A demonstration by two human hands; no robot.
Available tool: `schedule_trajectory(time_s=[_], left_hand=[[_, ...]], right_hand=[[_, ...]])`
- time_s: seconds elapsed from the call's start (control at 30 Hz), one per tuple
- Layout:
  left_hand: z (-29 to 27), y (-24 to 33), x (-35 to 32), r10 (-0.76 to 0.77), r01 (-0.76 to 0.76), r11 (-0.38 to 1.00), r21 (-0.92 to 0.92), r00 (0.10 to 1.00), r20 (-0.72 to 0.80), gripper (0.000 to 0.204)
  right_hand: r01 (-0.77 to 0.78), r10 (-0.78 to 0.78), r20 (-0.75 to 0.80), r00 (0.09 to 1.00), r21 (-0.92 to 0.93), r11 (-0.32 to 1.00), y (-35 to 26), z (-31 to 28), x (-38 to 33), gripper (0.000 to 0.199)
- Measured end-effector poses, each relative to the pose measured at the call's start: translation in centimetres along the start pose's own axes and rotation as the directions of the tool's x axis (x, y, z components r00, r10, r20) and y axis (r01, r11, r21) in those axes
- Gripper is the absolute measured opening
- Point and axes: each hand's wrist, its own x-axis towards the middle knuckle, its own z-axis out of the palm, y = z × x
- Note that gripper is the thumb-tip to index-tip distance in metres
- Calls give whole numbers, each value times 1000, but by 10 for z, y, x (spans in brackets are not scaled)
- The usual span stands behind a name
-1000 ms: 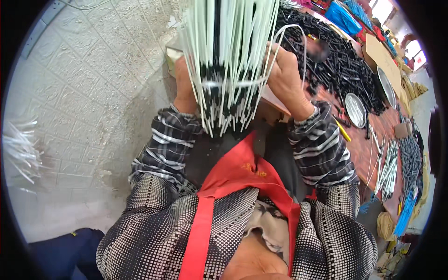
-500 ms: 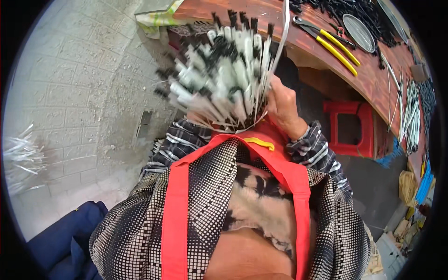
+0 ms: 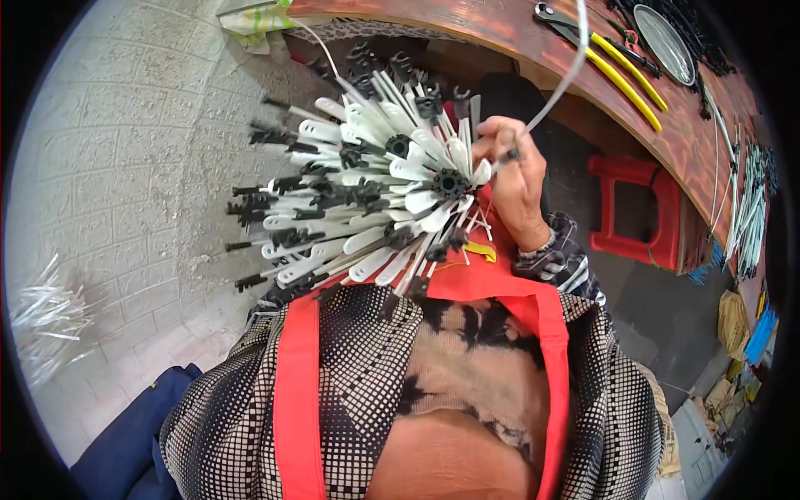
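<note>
White cable (image 3: 560, 79) pinched in closed right hand (image 3: 515, 182), beside white-and-black tie bundle (image 3: 367, 192), left hand hidden

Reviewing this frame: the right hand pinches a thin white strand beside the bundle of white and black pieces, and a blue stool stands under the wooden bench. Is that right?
One detail is wrong: the stool is red, not blue, as the head view shows. The rest stands: the right hand pinches the thin white strand beside the bundle of white and black pieces, and the stool stands under the wooden bench.
</note>
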Motion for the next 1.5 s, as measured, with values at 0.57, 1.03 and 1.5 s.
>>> schedule_trajectory(time_s=[0.57,1.03,1.5], left_hand=[[-81,-5,39,85,-161,587,793,987,138,55],[-4,-20,55,-243,255,966,-52,956,164,38],[30,5,56,-445,359,856,371,878,177,35]], right_hand=[[-45,123,228,966,-317,948,14,13,35,35],[312,-234,224,946,-434,845,24,24,32,15],[677,57,794,606,-551,488,-9,7,122,21]])
